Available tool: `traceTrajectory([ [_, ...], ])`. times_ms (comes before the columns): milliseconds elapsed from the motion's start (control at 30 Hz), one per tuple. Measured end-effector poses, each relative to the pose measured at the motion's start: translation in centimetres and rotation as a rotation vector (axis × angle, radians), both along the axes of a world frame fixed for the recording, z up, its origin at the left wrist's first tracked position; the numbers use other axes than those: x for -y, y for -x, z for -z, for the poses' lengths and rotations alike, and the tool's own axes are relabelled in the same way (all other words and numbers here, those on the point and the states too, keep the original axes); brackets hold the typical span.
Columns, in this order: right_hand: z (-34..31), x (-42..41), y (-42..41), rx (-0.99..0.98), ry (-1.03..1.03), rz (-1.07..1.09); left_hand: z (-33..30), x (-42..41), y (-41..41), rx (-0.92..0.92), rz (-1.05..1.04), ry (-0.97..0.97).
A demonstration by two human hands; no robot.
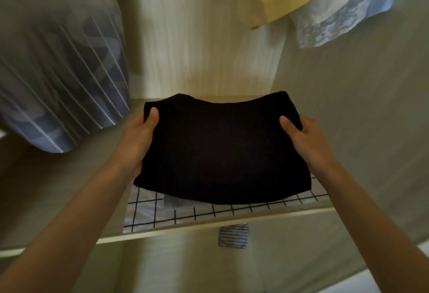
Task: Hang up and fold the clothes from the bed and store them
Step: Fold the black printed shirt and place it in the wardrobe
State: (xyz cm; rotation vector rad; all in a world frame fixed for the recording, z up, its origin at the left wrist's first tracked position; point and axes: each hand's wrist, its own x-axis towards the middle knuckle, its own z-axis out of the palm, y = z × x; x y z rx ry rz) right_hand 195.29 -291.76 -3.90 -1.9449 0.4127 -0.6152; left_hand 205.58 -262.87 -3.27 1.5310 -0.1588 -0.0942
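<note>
Both hands, left hand point(137, 139) and right hand point(306, 139), grasping folded black garment point(222, 148) by side edges, keeps fold flat; hovering over wardrobe shelf point(209, 224), atop checked cloth point(148, 213).

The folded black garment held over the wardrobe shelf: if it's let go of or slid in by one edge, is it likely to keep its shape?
Probably not. The folded black garment sags between the left hand and right hand, so it looks floppy. It seems light, held by thumbs on top. Slid across the grid-patterned cloth, it would likely bunch.
</note>
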Motion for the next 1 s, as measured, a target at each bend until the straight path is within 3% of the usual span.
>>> traceTrajectory([
  [600,-1.3,3.2,-3.1,-0.059,-0.235,-0.140,0.2,0.5,0.6,-0.093,-0.051,0.075],
  [833,2.4,3.6,-2.4,-0.208,-0.230,-0.135,3.9,0.4,0.2,-0.212,-0.023,-0.026],
  [1000,5.9,3.9,-1.8,-0.367,-0.231,-0.141,7.1,0.1,-0.2,-0.423,-0.026,-0.143],
])
